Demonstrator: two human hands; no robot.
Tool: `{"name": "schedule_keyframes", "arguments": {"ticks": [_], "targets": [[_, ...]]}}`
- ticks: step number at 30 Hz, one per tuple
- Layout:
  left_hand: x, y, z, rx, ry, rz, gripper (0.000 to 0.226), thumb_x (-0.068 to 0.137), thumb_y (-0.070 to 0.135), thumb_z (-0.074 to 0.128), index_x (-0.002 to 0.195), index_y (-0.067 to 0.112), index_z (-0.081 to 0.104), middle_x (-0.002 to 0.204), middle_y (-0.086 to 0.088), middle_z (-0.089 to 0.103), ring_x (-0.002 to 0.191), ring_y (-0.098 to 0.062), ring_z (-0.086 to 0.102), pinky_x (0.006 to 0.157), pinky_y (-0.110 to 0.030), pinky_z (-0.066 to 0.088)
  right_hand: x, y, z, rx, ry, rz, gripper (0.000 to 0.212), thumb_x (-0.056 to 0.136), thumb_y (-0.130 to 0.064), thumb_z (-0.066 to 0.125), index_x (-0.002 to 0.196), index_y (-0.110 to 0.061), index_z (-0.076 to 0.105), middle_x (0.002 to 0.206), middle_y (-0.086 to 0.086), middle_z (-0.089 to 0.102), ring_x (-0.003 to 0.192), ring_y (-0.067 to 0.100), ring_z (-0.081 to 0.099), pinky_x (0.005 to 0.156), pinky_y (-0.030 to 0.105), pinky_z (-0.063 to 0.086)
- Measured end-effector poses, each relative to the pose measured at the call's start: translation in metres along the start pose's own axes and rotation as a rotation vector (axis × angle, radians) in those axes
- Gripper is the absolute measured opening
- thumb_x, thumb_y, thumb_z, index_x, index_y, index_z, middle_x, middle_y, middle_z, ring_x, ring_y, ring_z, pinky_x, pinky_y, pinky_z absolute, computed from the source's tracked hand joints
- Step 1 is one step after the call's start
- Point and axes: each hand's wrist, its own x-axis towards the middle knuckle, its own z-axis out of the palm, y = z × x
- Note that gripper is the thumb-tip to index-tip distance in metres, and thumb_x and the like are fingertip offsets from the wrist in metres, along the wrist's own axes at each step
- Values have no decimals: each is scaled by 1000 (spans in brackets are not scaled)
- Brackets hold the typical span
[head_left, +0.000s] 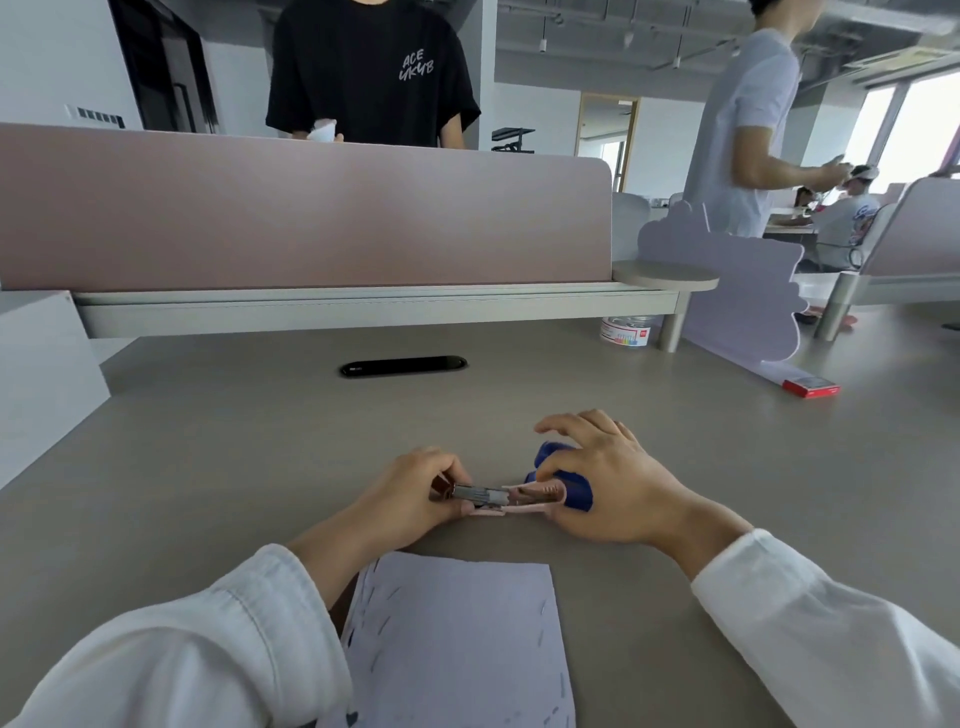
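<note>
My left hand (415, 493) pinches the metal staple rail (480, 494); my right hand (608, 488) grips the blue stapler (577, 494), beyond a stapled sheet (452, 634) on the tabletop (260, 415).

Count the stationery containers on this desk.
2: a round tub at the back right beneath the shelf, and a red box on the right beside the lilac divider. More could be hidden behind that divider.

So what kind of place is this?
Probably an open-plan office: a grey desk with a pink divider panel, more partitioned desks farther back, and a stapler near stapled paper.
</note>
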Motion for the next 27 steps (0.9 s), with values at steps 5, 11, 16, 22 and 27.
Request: {"name": "schedule_keyframes", "arguments": {"ticks": [5,11,16,22,27], "targets": [[-2,-1,0,-138,19,-42,9,80,17,67,81,22,60,88,1,65,78,-11,57,65,-19,43,6,-4,8,-130,-44,17,31,77,-42,60,103,-25,64,149,-9,26,134,16,18,110,34,19],[-7,19,-7,-364,132,3,29,72,12,75,85,31,57,87,9,63,67,-6,55,62,-11,44,3,-10,-2,538,239,106,22,68,-19,72,88,-18,65,106,-8,63,97,5,57,83,11,41],[-10,40,-10,-467,136,37,52,62,14,82,102,32,54,84,9,66,62,-2,61,61,-10,46,1,-28,0,590,208,44,28,81,-24,66,109,-20,62,96,-15,64,91,3,58,79,9,45],[-10,44,-20,-519,1,-19,73,65,0,78,125,20,42,97,2,63,75,-8,69,74,-18,54,2,-34,-5,444,88,69,22,89,-26,55,109,-20,48,83,-11,57,70,9,54,65,21,42],[-18,47,-41,224,-500,-222,71,61,41,80,118,26,40,118,4,52,105,-17,57,94,-36,47,-3,-36,-4,500,-148,149,27,90,-28,54,111,-23,38,94,-12,53,80,6,52,70,16,42]]}}
